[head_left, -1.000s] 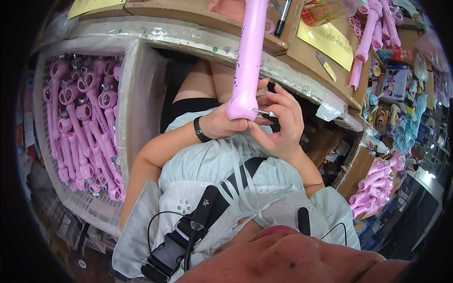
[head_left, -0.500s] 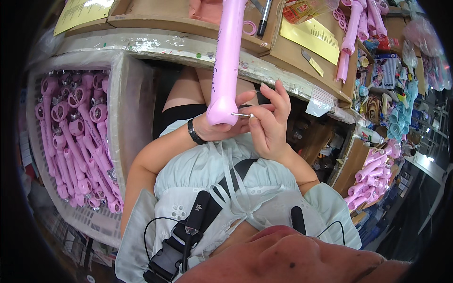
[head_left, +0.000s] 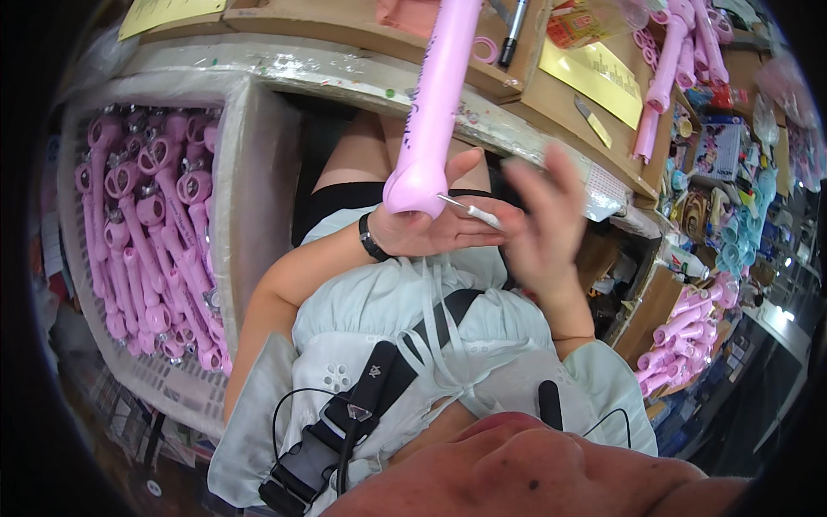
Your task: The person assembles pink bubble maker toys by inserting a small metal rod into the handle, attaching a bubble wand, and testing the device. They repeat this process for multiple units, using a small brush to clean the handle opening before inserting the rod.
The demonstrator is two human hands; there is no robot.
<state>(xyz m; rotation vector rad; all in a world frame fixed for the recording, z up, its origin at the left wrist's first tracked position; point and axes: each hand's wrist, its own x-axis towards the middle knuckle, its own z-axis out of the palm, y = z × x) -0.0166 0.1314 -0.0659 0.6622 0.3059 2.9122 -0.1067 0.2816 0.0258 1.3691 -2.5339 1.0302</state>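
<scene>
A long pink plastic wand-like tube [head_left: 435,108] with dark lettering stands over my lap, its rounded, hollow end downward. My left hand [head_left: 439,231], a black watch at its wrist, grips that lower end, thumb and palm against it and the other fingers stretched to the right. From the side of the rounded end sticks out a thin metal shaft with a white wrapped grip [head_left: 484,215], slanting down to the right across the left fingers. My right hand [head_left: 547,220] is beside the grip's far end, smeared by motion; whether it touches the grip I cannot make out.
A white plastic basket [head_left: 233,172] at left holds many pink wands. Across the far side runs a tape-covered table edge [head_left: 370,73], with a cutter knife [head_left: 594,122], a black marker [head_left: 514,34] and yellow paper [head_left: 594,73]. More pink tubes [head_left: 685,332] lie in a box at right.
The metal shaft now tilts downward and its white grip shows. My right hand has shifted right from its pinch near the shaft and is blurred. The pink tube leans slightly more.
</scene>
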